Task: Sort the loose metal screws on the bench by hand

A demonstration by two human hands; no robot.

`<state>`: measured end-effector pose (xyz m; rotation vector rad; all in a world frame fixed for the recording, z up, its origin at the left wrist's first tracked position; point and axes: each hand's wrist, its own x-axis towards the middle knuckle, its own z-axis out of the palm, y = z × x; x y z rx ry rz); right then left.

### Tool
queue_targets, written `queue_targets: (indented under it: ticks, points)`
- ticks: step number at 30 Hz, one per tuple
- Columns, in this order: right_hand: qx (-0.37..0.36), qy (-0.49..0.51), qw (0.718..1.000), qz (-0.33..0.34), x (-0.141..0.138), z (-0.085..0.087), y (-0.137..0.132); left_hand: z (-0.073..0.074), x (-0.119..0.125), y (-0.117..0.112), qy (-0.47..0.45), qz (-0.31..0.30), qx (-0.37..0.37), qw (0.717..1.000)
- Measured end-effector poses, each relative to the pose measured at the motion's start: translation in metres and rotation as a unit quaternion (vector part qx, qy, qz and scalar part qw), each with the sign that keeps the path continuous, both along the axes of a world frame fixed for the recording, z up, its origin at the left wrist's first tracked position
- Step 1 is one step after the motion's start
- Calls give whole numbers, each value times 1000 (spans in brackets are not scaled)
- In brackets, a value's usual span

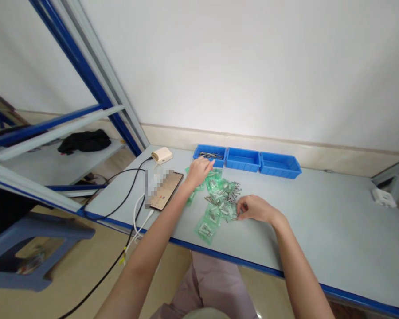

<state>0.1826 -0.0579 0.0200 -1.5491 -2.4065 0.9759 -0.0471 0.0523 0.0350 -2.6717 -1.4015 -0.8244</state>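
- Centre: left hand (198, 172) by the blue bin (221, 163), fingers bent, hold unclear.
- Right of centre: right hand (255, 208), fingertips close together, pinch unclear.
- Just below centre: screws (232, 195) among green bags (206, 229), likely for easy reach.

Slim, bare forearms (295, 261) with bare, slender fingers (206, 165); pale mauve trousers (216, 280), softly creased.

My packets (205, 229): translucent green. Metal pieces (232, 196): silver-grey. Bins (278, 172): blue. My tabletop (335, 221): pale grey, blue edge (232, 259). My trousers (216, 279): dusty mauve. Wall (252, 66): white.
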Motion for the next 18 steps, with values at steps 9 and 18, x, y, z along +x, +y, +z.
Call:
queue_targets:
  ticks: [9, 18]
  points:
    - [66, 96, 988, -104, 29, -3, 7, -8, 56, -47, 25, -230, 9, 973]
    - [104, 210, 955, -179, 20, -14, 18, -39, 57, -49, 52, -192, 77, 977]
